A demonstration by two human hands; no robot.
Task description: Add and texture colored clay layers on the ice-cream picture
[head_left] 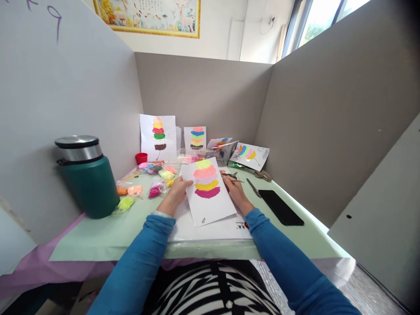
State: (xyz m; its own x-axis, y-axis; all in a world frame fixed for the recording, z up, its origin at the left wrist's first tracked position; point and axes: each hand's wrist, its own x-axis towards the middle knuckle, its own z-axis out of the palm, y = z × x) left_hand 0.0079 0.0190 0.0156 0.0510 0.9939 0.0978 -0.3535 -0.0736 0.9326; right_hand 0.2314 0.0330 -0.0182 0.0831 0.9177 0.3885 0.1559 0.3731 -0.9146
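Observation:
A white paper sheet with stacked bands of yellow-green, pink, lilac, yellow and magenta is tilted up above the table. My left hand pinches its left edge, thumb on the front and fingers behind. At the right edge my right hand is closed, its fingers partly hidden by the sheet. A thin stick-like tool shows by the right fingers; whether they hold it is unclear. Under the sheet lies a white pad or board with a small red mark.
Bags of coloured clay lie left, near a green flask and red cup. A black phone and a knife-like tool lie right. Similar pictures lean at the back; partitions enclose the table.

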